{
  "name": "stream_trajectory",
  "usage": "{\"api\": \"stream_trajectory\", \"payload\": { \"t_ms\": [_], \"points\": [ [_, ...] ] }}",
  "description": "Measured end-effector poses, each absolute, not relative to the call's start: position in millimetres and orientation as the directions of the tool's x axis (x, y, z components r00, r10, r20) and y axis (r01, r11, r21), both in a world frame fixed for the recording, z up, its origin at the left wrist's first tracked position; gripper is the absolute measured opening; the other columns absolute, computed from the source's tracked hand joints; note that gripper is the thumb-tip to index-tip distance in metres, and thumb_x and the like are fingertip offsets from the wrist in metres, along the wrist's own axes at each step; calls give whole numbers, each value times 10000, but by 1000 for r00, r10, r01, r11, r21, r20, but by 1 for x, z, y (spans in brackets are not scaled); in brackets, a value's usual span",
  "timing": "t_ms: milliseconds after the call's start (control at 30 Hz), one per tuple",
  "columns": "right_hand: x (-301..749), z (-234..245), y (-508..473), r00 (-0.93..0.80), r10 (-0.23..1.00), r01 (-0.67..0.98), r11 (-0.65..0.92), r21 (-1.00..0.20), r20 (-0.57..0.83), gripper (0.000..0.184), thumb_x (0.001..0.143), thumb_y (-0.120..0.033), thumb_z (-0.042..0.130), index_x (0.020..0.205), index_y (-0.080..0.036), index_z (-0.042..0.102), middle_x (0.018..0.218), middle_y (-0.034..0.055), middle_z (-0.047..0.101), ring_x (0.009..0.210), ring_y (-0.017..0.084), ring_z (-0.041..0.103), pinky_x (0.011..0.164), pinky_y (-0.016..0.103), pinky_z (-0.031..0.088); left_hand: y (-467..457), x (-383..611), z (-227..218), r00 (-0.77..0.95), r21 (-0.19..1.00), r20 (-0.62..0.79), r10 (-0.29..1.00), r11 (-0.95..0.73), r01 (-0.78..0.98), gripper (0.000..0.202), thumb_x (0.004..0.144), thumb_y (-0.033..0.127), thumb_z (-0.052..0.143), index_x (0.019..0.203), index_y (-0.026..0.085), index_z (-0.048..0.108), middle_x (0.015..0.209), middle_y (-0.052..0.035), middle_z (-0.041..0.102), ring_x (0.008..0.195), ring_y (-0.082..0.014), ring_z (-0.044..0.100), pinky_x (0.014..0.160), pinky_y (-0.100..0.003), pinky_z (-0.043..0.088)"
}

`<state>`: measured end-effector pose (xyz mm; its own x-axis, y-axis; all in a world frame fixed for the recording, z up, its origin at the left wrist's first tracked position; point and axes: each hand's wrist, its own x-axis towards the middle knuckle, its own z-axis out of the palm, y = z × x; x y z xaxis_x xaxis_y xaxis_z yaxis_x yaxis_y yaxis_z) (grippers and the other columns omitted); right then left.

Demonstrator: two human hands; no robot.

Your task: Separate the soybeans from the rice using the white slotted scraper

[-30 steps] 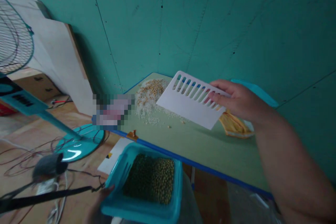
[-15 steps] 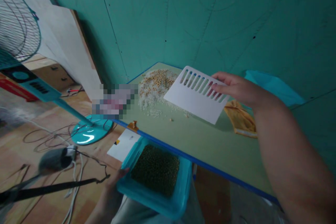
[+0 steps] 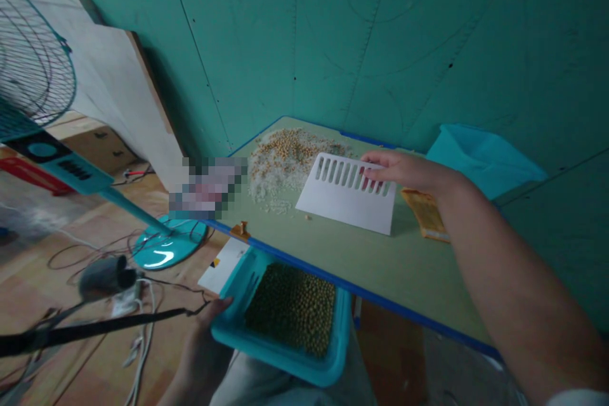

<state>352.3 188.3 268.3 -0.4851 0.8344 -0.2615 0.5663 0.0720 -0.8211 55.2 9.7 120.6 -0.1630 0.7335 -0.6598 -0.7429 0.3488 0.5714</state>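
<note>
My right hand grips a flat white plastic scraper with a row of slots, fingers curled over its upper edge. The scraper is tilted, its long lower edge at or just above the tabletop. To its left lies a pile of tan beans mixed with whitish grains. A single bean sits in front of the pile. My left hand holds the left side of a turquoise basket, which is over my lap at the table's front edge. Many round beans fill its bottom.
The pale green table has a blue rim and stands against a green wall. A yellow cloth or pouch and a turquoise bag lie at the right. At left stand a fan, cables and a dark strap.
My right hand has brought the scraper down and slightly left, towards the tabletop. More light falls on the beans in the right side of the basket. My left hand keeps its hold.
</note>
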Motion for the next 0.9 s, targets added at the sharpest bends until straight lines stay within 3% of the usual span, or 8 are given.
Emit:
{"api": "stream_trajectory", "payload": {
  "t_ms": [267, 400, 533, 733, 900],
  "points": [
    [353, 269, 186, -554, 775, 582, 99, -807, -304, 174, 778, -336, 529, 862, -185, 508, 753, -16, 561, 643, 105, 534, 609, 243, 408, 8, 54, 120, -131, 571, -659, 741, 379, -728, 392, 609, 169, 628, 1000, 170, 666, 875, -57, 746, 898, -340, 633, 705, -399, 531],
    [359, 270, 185, -511, 785, 589, 25, -807, -349, 164, 758, -327, 546, 848, -194, 514, 747, -14, 567, 643, 115, 542, 591, 244, 417, 7, 57, 120, -162, 601, -654, 739, 378, -704, 369, 590, 183, 649, 953, 123, 684, 825, -86, 749, 895, -354, 631, 703, -405, 533],
    [370, 271, 186, -452, 807, 597, -42, -801, -379, 159, 749, -327, 554, 843, -204, 522, 731, -20, 582, 627, 118, 557, 578, 247, 426, 7, 58, 117, -165, 599, -646, 746, 361, -714, 458, 586, 173, 645, 1043, 150, 651, 829, -66, 750, 906, -351, 628, 733, -411, 522],
    [368, 270, 188, -546, 712, 648, 26, -761, -440, 142, 734, -293, 577, 807, -177, 540, 743, -14, 615, 643, 115, 582, 609, 250, 440, 7, 59, 114, -167, 608, -649, 742, 374, -700, 488, 607, 178, 646, 1094, 163, 614, 889, -60, 744, 928, -341, 622, 755, -411, 514],
    [342, 269, 179, -616, 619, 677, 100, -729, -487, 96, 736, -225, 558, 786, -165, 502, 693, -16, 608, 573, 97, 580, 552, 230, 439, 6, 63, 109, -124, 516, -710, 694, 392, -761, 571, 587, 191, 682, 1145, 189, 564, 846, -33, 753, 942, -329, 618, 717, -378, 528]
  ]
}}
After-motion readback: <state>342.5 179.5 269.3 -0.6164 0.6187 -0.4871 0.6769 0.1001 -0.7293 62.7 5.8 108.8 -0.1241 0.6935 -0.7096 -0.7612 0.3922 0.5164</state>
